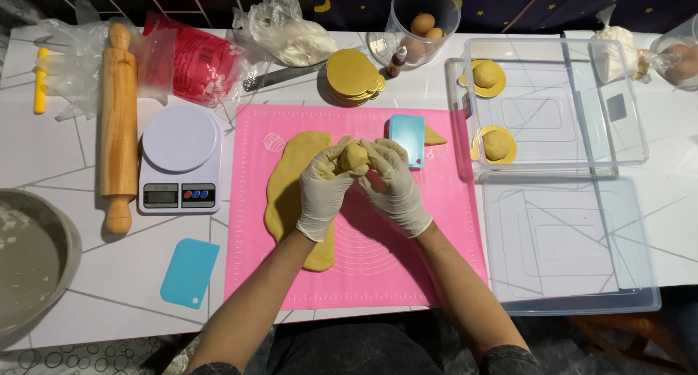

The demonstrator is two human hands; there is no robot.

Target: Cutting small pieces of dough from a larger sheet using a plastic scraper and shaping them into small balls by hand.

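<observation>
Bare pink mat (429, 266) lies open below and right of the gloved hands, and white bench (109, 288) stays free at lower left apart from a blue scraper (189, 272). Left of the mat, passage is crowded by the scale (180, 159) and rolling pin (118, 128), with a metal bowl (65, 237) at the edge. A dough sheet (291, 178) fills the mat's left side. To the right, a clear tub (556, 157) and its lid (574, 302) block the way; gold discs (354, 77) and an egg jar (425, 22) line the far side.
</observation>
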